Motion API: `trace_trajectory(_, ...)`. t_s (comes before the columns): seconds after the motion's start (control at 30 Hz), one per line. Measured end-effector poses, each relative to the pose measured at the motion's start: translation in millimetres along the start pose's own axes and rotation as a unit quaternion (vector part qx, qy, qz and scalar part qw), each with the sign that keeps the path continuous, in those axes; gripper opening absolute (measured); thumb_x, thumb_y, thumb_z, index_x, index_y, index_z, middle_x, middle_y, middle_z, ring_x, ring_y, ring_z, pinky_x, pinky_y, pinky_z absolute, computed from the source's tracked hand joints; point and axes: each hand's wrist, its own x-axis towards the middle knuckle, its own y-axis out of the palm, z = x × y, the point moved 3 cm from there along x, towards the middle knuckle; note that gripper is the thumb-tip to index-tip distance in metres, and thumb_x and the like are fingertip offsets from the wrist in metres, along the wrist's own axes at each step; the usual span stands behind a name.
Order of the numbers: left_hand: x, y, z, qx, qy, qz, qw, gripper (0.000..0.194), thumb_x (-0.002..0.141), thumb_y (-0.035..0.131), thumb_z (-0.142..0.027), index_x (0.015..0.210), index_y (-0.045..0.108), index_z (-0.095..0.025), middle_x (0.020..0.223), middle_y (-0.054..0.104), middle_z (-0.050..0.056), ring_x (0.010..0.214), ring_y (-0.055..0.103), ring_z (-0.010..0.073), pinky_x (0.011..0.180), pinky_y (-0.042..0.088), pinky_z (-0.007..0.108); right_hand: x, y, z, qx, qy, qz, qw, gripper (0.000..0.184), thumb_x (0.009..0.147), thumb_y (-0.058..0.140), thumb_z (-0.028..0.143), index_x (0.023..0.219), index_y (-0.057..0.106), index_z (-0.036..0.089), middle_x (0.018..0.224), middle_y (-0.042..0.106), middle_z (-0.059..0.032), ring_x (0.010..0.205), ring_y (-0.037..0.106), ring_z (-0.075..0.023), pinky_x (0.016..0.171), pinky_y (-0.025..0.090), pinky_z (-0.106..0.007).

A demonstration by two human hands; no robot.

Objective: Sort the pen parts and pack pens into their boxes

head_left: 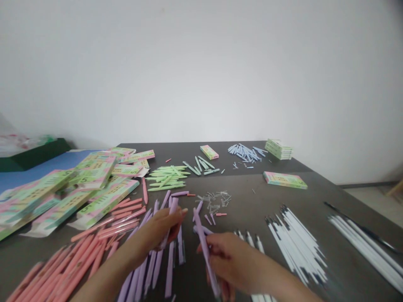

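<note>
My left hand [162, 224] is closed around a purple pen part [174, 204], which stands up out of the fingers. It is above a bunch of loose purple pen barrels [151, 266]. To its right, my right hand [231, 258] grips a longer purple pen [203, 245], tilted with its top end away from me. The two held parts are apart. Just beyond the hands lie small clear pieces [215, 199] and short purple bits [210, 219]. White refills [249, 239] with dark tips lie partly hidden by my right forearm.
Pink pens [78, 260] and printed cartons [91, 167] cover the left side. Green pens [168, 176] and blue pens [245, 152] lie farther back. More white refills [296, 243] are at the right. A carton stack [278, 149] stands near the back right corner.
</note>
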Motion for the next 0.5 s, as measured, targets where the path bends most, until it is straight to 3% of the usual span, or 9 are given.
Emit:
trace_trajectory(0.07, -2.2, 2.8, -2.2, -0.005, 0.019, 0.013, 1.000, 0.034, 0.074, 0.054, -0.046, 0.058, 0.042, -0.019, 0.040, 0.036, -0.009, 0.032, 0.025, 0.0043, 0.034, 0.013, 0.018, 4.6, -5.6, 1.0, 0.132, -0.008, 0.054, 0.990, 0.024, 0.078, 0.043, 0.028, 0.097, 0.054, 0.017, 0.062, 0.060, 0.0012, 0.039, 0.050, -0.0066, 0.038, 0.038, -0.016)
trace_trajectory(0.17, -4.7, 5.4, -3.1, -0.014, 0.022, 0.022, 0.999, 0.025, 0.074, 0.057, -0.042, 0.071, 0.043, -0.021, 0.042, 0.037, -0.011, 0.034, 0.026, 0.0048, 0.033, 0.015, 0.016, 9.0, -14.3, 5.1, 0.213, -0.047, 0.078, 0.973, 0.030, 0.077, 0.052, 0.032, 0.101, 0.052, 0.016, 0.067, 0.063, -0.0007, 0.044, 0.054, -0.0065, 0.037, 0.036, -0.012)
trace_trajectory(0.33, -6.5, 9.5, 0.7, 0.046, -0.019, 0.085, 0.995, 0.027, 0.075, 0.052, -0.048, 0.082, 0.044, -0.023, 0.042, 0.044, -0.009, 0.030, 0.028, 0.0063, 0.029, 0.016, 0.017, 6.8, -17.2, 8.4, 0.228, -0.053, 0.082, 0.969, 0.034, 0.073, 0.058, 0.035, 0.101, 0.053, 0.015, 0.070, 0.066, -0.0035, 0.047, 0.056, -0.0072, 0.037, 0.037, -0.012)
trace_trajectory(0.5, -4.9, 7.7, 1.2, 0.027, 0.005, 0.110, 0.994, 0.027, 0.077, 0.052, -0.046, 0.077, 0.047, -0.020, 0.039, 0.047, -0.007, 0.032, 0.036, 0.0075, 0.034, 0.022, 0.018, 6.8, -16.5, 5.4, 0.210, -0.025, 0.055, 0.976, 0.031, 0.069, 0.063, 0.035, 0.091, 0.053, 0.015, 0.059, 0.061, 0.0018, 0.040, 0.053, -0.0061, 0.036, 0.036, -0.012)
